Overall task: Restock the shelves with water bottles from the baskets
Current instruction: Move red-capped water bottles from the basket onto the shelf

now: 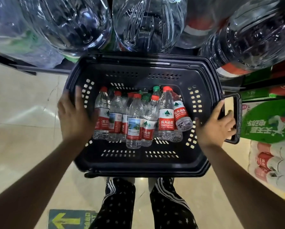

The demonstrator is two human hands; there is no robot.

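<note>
1. Dark navy perforated plastic basket [155, 162]: it sits directly in front of you, above your feet, its far edge against the foot of the shelving. More than one rim edge shows along its near and right sides.
2. Small clear plastic water bottles with red-and-white labels [135, 123]: they lie heaped in the middle of the basket floor, caps pointing away from you. Most caps are red, a few green. One bottle at the right leans across its neighbours.
3. Your left hand [74, 113]: laid over the basket's left rim, fingers fairly straight and spread along the wall. The hand is blurred.
4. Your right hand [216, 126]: gripping the right rim, thumb inside the basket, fingers curled over the edge at the handle loop.
5. Large clear plastic water jugs [67, 22]: ranged along the shelf beyond the basket, filling the top of the view.
6. Green printed packaging [267, 123]: just right of the basket.
7. Glossy beige floor tiles [23, 104]: a green sticker with a yellow arrow [67, 219] lies by your left leg.
</note>
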